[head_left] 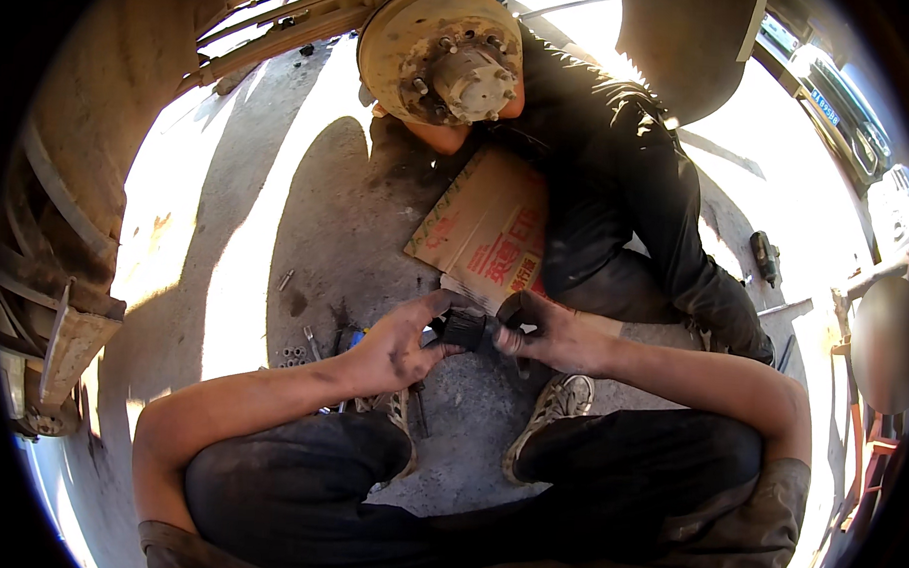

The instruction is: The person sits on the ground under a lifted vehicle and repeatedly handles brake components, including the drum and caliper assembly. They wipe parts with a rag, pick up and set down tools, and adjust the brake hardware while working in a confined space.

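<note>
"Grey concrete floor (327,194) lies left of the cardboard sheet (487,215). What rests on it?"

"Small round metal pieces (293,355), left of the sheet and nearer the person. Next along, the person's left hand (407,340) is closed, thumb and fingers pinching a black ribbed part (463,329)."

"Where exactly is that part?"

"Between the two hands, just on the person's side of the sheet's near corner. At its right end comes the right hand (558,336), fingers bent, thumb toward the part. Whether that hand grips the same part or a separate dark piece, one cannot tell."

"How is this best handled?"

"The left hand seems to do the steadying, so a firm, even pinch without crushing suits it. The right fingertips should meet the end squarely, with the ribs in sight. The smudged fingers could slip, so slow, small turns look wiser."

"And farther right?"

"A co-worker (633,190) in dark clothing beside the sheet, then a power tool (764,257), well apart from it."
</note>
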`<control>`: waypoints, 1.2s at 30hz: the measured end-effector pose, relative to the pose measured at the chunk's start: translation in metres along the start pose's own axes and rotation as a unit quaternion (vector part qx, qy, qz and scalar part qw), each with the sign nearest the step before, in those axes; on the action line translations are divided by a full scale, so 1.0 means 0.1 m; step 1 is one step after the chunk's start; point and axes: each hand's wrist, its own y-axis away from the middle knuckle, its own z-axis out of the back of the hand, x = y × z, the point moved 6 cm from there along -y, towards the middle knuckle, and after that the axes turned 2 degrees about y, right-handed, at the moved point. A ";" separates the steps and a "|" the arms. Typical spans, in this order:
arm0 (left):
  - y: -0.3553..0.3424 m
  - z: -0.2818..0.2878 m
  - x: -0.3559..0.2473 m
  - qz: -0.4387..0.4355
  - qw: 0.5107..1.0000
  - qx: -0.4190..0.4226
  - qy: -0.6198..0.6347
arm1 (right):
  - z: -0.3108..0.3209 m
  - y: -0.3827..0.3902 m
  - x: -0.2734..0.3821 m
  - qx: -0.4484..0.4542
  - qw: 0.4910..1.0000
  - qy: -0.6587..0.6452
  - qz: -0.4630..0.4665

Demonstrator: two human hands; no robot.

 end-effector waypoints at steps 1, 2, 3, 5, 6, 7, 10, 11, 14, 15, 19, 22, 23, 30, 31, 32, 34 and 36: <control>0.00 0.01 -0.02 0.022 1.000 0.001 0.001 | 0.01 -0.01 0.02 0.019 0.999 0.025 -0.021; 0.01 0.01 -0.02 0.007 0.999 -0.003 -0.033 | 0.03 -0.01 0.05 0.038 0.997 0.049 -0.043; 0.01 0.01 -0.02 -0.009 0.998 -0.008 -0.066 | 0.04 -0.01 0.08 0.069 0.993 0.046 -0.081; 0.03 0.00 -0.03 -0.031 0.996 -0.014 -0.078 | 0.05 0.01 0.24 0.128 0.979 0.038 -0.157; 0.04 -0.02 -0.03 -0.036 0.998 -0.017 -0.055 | 0.03 -0.02 0.18 0.115 0.984 0.108 -0.087; 0.02 -0.03 -0.04 -0.046 0.998 -0.016 -0.033 | 0.01 -0.03 0.04 0.095 0.979 0.178 -0.019; 0.02 -0.02 -0.03 -0.081 0.985 -0.006 -0.155 | 0.06 0.02 0.09 0.052 0.985 0.134 -0.099; 0.01 -0.01 -0.02 -0.069 0.987 0.003 -0.146 | 0.09 0.06 0.09 0.038 0.981 0.076 -0.172; -0.03 0.04 0.03 -0.055 0.989 0.009 -0.134 | 0.01 0.04 0.11 -0.005 0.994 0.101 0.032; -0.06 0.05 0.08 -0.065 0.988 -0.003 -0.140 | 0.03 0.03 0.03 0.004 0.993 0.117 0.015; 0.01 0.05 0.00 -0.047 0.994 -0.044 -0.094 | 0.09 0.03 0.27 -0.012 0.970 0.244 -0.001; -0.03 0.07 0.07 -0.023 0.998 -0.061 0.013 | 0.13 0.08 0.43 -0.049 0.940 0.334 0.056; -0.05 0.05 0.08 0.001 0.999 -0.032 0.000 | 0.14 0.10 0.47 -0.059 0.930 0.353 0.083; -0.06 0.03 0.06 0.037 0.999 0.005 -0.023 | 0.12 0.14 0.61 -0.027 0.902 0.416 0.110; -0.05 0.03 0.04 0.030 0.999 0.000 -0.033 | 0.12 0.14 0.64 -0.024 0.906 0.413 0.091; -0.04 0.03 0.00 0.019 0.999 -0.010 -0.046 | 0.12 0.13 0.64 -0.020 0.909 0.409 0.072; -0.04 0.00 -0.07 -0.008 0.997 -0.030 -0.067 | 0.12 0.08 0.57 0.017 0.932 0.363 0.013; -0.05 -0.02 -0.11 -0.035 0.979 -0.038 -0.197 | 0.12 0.04 0.47 0.035 0.951 0.308 -0.015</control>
